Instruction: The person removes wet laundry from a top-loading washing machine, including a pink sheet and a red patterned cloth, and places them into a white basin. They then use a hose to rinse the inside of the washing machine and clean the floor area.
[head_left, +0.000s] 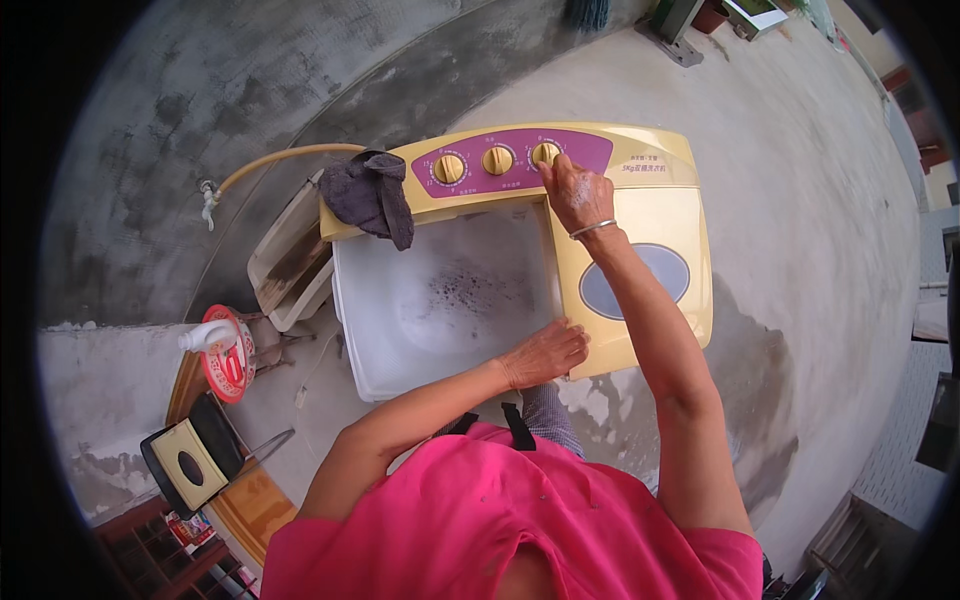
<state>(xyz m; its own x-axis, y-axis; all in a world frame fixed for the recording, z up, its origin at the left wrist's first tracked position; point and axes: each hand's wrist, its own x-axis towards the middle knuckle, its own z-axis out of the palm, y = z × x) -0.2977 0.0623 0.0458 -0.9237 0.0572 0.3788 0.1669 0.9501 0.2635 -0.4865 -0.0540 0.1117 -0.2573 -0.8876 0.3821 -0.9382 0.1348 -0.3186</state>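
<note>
A yellow twin-tub washing machine (667, 217) stands before me, with three yellow knobs on its purple control panel (469, 161). My right hand (581, 196), with some foam on its back, has its fingers on the rightmost knob (545, 152). My left hand (541, 354) rests at the front edge, between the wash tub and the spin side. In the uncovered white wash tub (367, 330) there is whitish water with foam (472, 292). A dark grey cloth (367, 191) hangs over the machine's back left corner. The spin side's lid (634, 279) is down, under my right forearm.
A yellow hose (292, 152) runs from a wall tap (208, 202). Left of the machine are a pale plastic container (285, 262), a red patterned basin (238, 352) holding a white bottle (210, 337), and a black chair (217, 431) with a yellow panel on it. Wet concrete (750, 375) lies at right.
</note>
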